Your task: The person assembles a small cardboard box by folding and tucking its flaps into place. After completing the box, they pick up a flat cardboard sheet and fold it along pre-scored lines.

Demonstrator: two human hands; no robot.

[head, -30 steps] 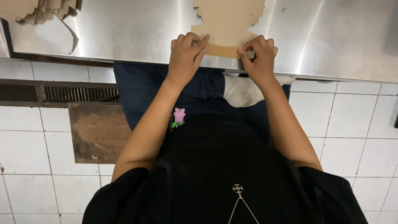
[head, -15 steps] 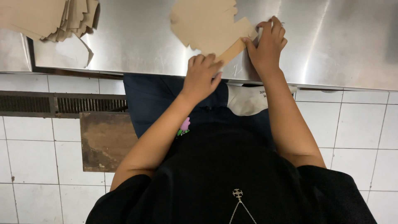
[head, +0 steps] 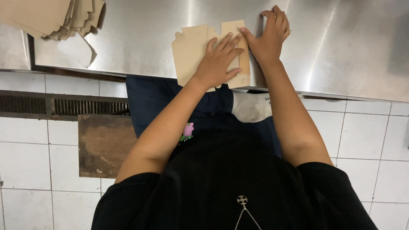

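Observation:
A flat tan die-cut cardboard blank (head: 191, 51) lies on the steel table (head: 341, 42), its lower edge reaching the table's front rim. My left hand (head: 219, 59) lies palm down on the blank, fingers spread. My right hand (head: 270, 36) rests just right of it: the thumb touches the blank's narrow right flap (head: 237, 30) and the fingers are curled on the bare steel. Neither hand grips anything.
A fanned stack of similar tan cardboard blanks (head: 55, 17) sits at the table's far left. Below the table are white floor tiles, a long drain grate (head: 64, 106) and a brown patch (head: 106, 145). A small pink flower ornament (head: 187, 130) shows on my dark clothes.
The cardboard blank was held up in both hands at the table's edge; now it lies flat on the steel with my left hand pressed on it and my right hand beside it.

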